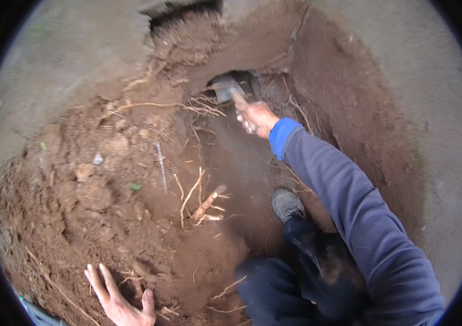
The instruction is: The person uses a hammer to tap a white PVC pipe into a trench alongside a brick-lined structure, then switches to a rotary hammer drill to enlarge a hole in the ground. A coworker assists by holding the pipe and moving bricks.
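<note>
My right hand (256, 118) reaches forward into a dug hole and grips the wooden handle of a small metal-headed digging tool (226, 87). The tool's grey head sits at the far end of the hole, under an overhang of reddish soil. My left hand (118, 299) lies flat with fingers spread on the loose soil mound at the lower left, holding nothing. My right arm wears a dark blue sleeve with a brighter blue cuff. My shoe (287, 204) stands at the bottom of the hole.
Pale cut roots (205, 205) stick out of the hole's left wall, and thinner roots (198, 106) hang near the tool. Piled earth (79, 195) fills the left side. Grey concrete (437, 108) rims the pit on the right and far left.
</note>
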The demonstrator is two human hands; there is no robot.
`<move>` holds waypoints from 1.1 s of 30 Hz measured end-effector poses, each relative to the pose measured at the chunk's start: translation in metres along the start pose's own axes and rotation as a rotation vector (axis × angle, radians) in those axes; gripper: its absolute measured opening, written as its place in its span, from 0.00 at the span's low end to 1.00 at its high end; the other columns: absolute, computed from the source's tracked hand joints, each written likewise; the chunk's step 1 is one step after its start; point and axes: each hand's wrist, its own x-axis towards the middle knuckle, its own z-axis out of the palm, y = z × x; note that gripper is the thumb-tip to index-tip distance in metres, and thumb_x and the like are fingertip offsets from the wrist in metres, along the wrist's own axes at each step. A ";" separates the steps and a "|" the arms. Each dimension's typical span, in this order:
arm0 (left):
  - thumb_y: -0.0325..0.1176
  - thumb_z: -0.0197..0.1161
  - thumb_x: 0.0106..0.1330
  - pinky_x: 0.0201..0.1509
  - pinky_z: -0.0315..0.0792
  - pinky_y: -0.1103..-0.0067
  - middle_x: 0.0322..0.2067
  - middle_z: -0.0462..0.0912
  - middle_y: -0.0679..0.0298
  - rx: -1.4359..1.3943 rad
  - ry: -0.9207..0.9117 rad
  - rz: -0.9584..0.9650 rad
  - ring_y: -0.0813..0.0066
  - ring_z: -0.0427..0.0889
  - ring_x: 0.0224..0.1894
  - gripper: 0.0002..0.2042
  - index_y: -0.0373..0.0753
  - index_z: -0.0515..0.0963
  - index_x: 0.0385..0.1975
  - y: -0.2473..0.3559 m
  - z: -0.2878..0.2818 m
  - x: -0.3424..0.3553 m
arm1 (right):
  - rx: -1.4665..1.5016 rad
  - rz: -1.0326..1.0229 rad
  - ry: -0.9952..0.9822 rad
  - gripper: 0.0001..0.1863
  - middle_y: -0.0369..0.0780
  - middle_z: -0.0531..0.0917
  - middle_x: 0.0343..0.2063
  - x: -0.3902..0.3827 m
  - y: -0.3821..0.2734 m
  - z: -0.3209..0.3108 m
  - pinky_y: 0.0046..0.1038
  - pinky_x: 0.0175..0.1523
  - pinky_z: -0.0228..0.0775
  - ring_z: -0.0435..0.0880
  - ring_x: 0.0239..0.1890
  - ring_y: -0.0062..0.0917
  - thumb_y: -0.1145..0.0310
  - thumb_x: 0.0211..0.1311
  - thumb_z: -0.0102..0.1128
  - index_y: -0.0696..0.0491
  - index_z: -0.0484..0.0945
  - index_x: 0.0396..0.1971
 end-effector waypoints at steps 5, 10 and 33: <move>0.59 0.63 0.57 0.72 0.50 0.55 0.69 0.53 0.43 0.028 0.007 -0.007 0.42 0.50 0.71 0.45 0.36 0.58 0.69 0.008 0.007 0.009 | 0.078 -0.020 -0.052 0.13 0.33 0.74 0.21 0.031 0.027 -0.015 0.18 0.14 0.56 0.68 0.14 0.15 0.61 0.63 0.62 0.57 0.74 0.33; 0.60 0.62 0.58 0.71 0.51 0.55 0.69 0.53 0.44 0.035 -0.010 -0.010 0.43 0.51 0.71 0.44 0.38 0.58 0.69 0.010 0.009 0.013 | 0.046 -0.032 0.047 0.12 0.34 0.74 0.20 0.032 0.039 -0.028 0.22 0.14 0.56 0.68 0.14 0.17 0.63 0.60 0.64 0.56 0.74 0.28; 0.58 0.62 0.60 0.72 0.50 0.55 0.69 0.54 0.45 0.010 0.035 -0.043 0.44 0.51 0.72 0.41 0.40 0.59 0.69 0.012 0.008 0.011 | -0.111 0.028 0.037 0.41 0.47 0.77 0.29 0.070 -0.007 -0.047 0.32 0.20 0.64 0.73 0.19 0.28 0.30 0.61 0.41 0.55 0.71 0.53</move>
